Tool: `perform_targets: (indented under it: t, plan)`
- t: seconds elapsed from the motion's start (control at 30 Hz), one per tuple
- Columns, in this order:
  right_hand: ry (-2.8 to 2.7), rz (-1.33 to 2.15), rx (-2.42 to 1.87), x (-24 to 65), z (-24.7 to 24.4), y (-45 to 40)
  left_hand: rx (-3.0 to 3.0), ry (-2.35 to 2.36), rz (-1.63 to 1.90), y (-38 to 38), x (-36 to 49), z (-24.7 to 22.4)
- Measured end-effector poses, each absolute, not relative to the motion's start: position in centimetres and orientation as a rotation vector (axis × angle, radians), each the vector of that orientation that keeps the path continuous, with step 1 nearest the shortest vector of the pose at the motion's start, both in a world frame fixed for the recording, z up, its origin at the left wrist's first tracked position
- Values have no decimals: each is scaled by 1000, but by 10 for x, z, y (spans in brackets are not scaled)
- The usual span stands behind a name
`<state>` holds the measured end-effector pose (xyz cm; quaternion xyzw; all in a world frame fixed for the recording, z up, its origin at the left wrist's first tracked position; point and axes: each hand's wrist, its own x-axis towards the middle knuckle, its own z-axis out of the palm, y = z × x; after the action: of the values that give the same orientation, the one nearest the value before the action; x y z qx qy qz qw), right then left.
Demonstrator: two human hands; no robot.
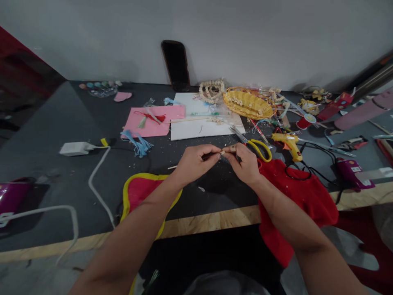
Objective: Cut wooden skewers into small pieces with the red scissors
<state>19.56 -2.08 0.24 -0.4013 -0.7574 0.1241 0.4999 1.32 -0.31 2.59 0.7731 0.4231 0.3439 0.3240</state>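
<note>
Above the dark table, my left hand (pixel 198 161) and my right hand (pixel 241 161) meet fingertip to fingertip. Between them is a tiny pale piece (pixel 222 153), too small to name. Both hands pinch at it, the fingers of each pressed together. Just beyond my right hand lie scissors (pixel 259 148) with yellow handles, their blades pointing toward a white board (pixel 193 133). Under my left forearm is a pink cloth piece (pixel 143 189) with yellow edging. A red cloth (pixel 301 188) hangs over the table edge beneath my right forearm.
A yellow glue gun (pixel 290 143) with a black cord lies at right, near a red thread spool (pixel 306 121). Behind stand a wicker basket (pixel 250 104) and a leaning phone (pixel 176 65). Blue tassels (pixel 138 143), pink paper (pixel 130 123) and a white adapter (pixel 76 148) are at left.
</note>
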Motion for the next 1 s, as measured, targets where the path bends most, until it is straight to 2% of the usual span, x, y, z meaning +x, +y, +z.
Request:
perform_targets:
  t: [0.6,1.0]
  plan:
    - [-1854,366,-1057,196,2,-21,2092,1201,851,-3,12,24]
    - [-2240,147,-1288,214,-12,-2,2249,1367,858,5,8,22]
